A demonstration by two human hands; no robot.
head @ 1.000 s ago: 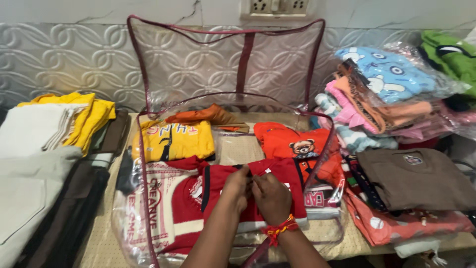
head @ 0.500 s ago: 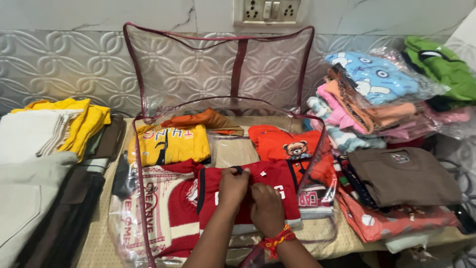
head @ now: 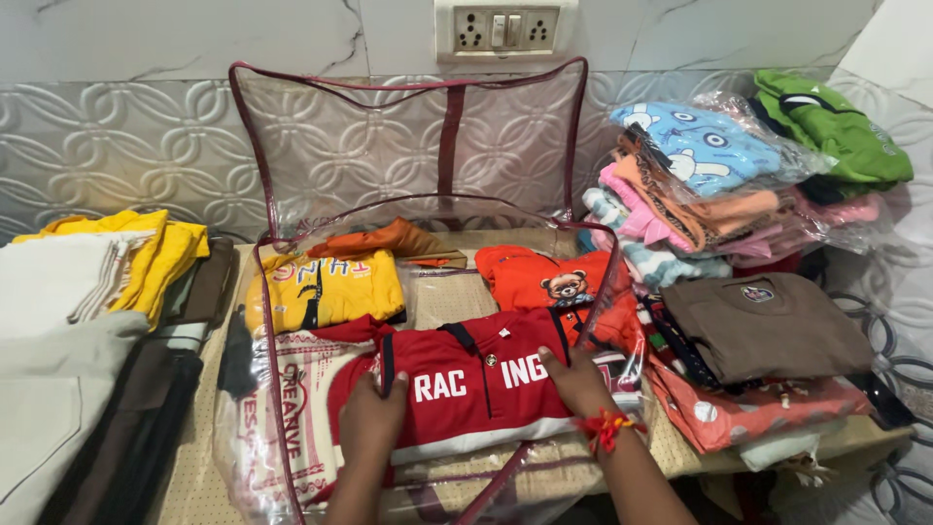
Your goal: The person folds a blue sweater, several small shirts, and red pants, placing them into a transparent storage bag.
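Red polo shirt [head: 476, 389]: 1 | left hand [head: 372, 420], right hand [head: 580, 381]: fingers hold its edges

wall: embossed silver panel [head: 117, 136] | above: white marble [head: 194, 34] | switch socket plate [head: 505, 29]

I see the open storage bag [head: 428, 321] at the middle of the surface [head: 199, 457], its lid [head: 408, 136] standing up behind it against the wall. Inside, a polo shirt [head: 476, 384] lies at the front, with my left hand [head: 371, 420] on its left edge and my right hand [head: 580, 381] on its right. Behind it lie a printed top [head: 321, 290] on the left and a bear sweater [head: 544, 277] on the right. One folded stack [head: 87, 321] sits left of the bag; a packaged clothes pile [head: 739, 243] sits right.
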